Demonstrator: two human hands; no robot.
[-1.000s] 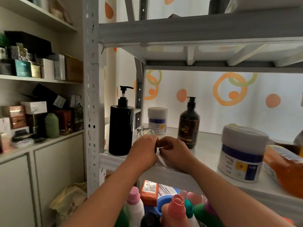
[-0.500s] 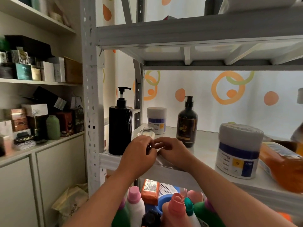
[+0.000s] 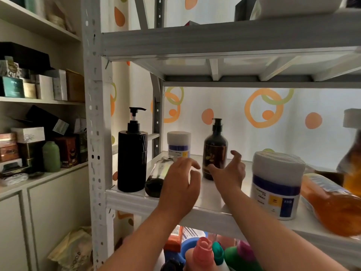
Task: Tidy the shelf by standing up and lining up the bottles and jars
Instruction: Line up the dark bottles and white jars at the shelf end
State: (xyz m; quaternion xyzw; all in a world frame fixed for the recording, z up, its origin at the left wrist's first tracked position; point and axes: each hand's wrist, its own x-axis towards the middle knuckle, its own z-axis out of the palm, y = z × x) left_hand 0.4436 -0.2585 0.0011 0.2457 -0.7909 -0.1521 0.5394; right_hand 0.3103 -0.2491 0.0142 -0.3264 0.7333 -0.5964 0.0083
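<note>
A clear bottle with a dark cap (image 3: 158, 176) lies on its side on the grey metal shelf (image 3: 207, 209), cap towards me. My left hand (image 3: 180, 185) hovers open just right of it, fingers spread, holding nothing. My right hand (image 3: 229, 172) is open in front of the upright brown pump bottle (image 3: 215, 146). A tall black pump bottle (image 3: 132, 159) stands at the left. A small white jar (image 3: 178, 143) stands at the back. A large white jar (image 3: 277, 184) stands at the right. An orange bottle (image 3: 330, 204) lies on its side at the far right.
A grey upright post (image 3: 95, 133) bounds the shelf on the left, and another shelf board (image 3: 224, 40) hangs above. Several coloured bottles (image 3: 203, 253) crowd the shelf below. Boxes and a green bottle (image 3: 51, 156) fill the white shelving at left. An amber bottle (image 3: 351, 163) stands at the right edge.
Both hands were closed together on the clear bottle at the shelf front. Now they have come apart and opened, and the bottle lies free on its side.
</note>
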